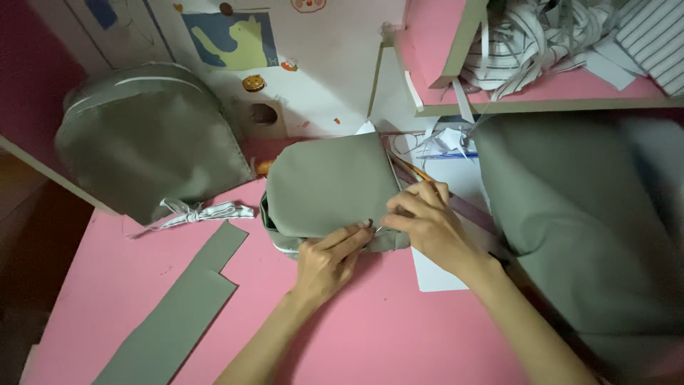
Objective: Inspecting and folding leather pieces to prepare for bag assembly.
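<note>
A stack of grey-green cut fabric pieces lies on the pink table, rounded at the near end. My left hand presses its fingertips on the near edge of the stack. My right hand pinches the same edge at the right corner, fingers bent; a small metal tip shows between the two hands. A pencil lies just beyond my right hand along the stack's right side.
A large bundle of grey-green fabric tied with a striped strip sits at the left. A long notched fabric strip lies at the near left. More grey-green cloth is heaped on the right, white paper under my right hand, striped scraps on a shelf.
</note>
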